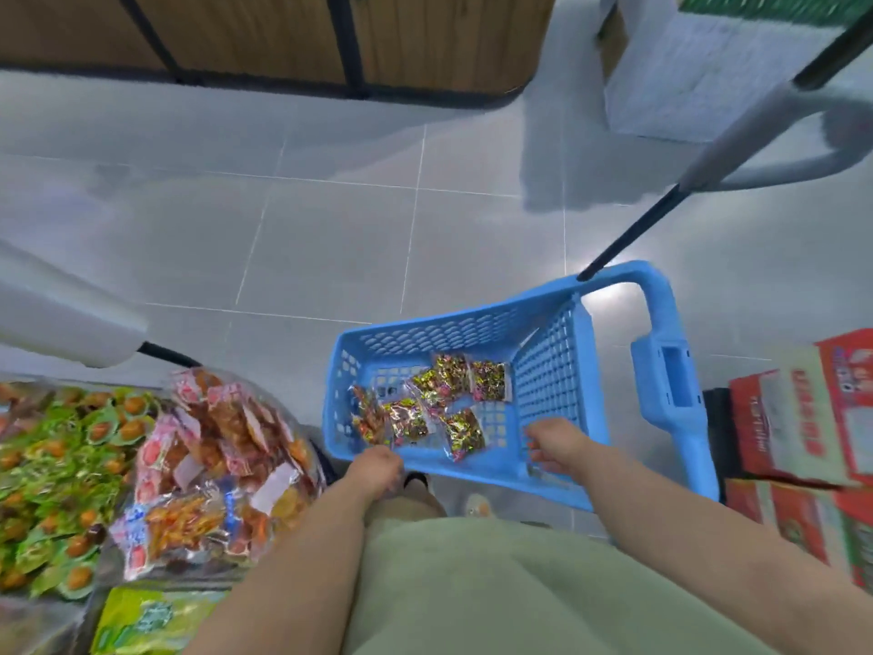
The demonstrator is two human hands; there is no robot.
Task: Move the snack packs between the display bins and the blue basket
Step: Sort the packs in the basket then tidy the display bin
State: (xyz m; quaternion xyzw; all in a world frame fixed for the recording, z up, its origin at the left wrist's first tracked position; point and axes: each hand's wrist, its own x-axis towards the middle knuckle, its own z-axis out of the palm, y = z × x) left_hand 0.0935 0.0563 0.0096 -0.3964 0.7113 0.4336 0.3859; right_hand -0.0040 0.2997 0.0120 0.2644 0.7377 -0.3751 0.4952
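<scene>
The site is a shop aisle with a pale grey tiled floor [330, 238] and a brown wood-panelled shelving base [283, 35] across the far side.

The blue perforated plastic basket [425, 333] stands on the floor directly ahead of the person. On its bottom lies a loose cluster of shiny foil snack packs [444, 404] printed in yellow, pink and green. Some overlap, and none is stacked high. A blue looped handle [661, 314] rises at the basket's right end, with a thin black rod [633, 234] reaching away from it.

The left hand [378, 468] is at the near left rim of the basket with its fingers curled under. Whether it grips the rim or a pack cannot be told. The right hand [555, 442] hangs inside the near right corner, fingers bent downward close to the mesh wall. Whether anything is pinched there cannot be told either.

Judgement: the step in hand is work at the basket, either dropping packs in or gathering them out. The next move calls for a clean grasp of single slippery foil packs, then a carry leftward to the bins.

To the left, the display bins hold stock: a heap of red-and-orange clear-wrapped packs [212, 456] nearest the basket, then a spread of green packs with orange centres [56, 465]. A light green packet [151, 621] lies below them. Red printed cartons [803, 418] are stacked at the right edge.
</scene>
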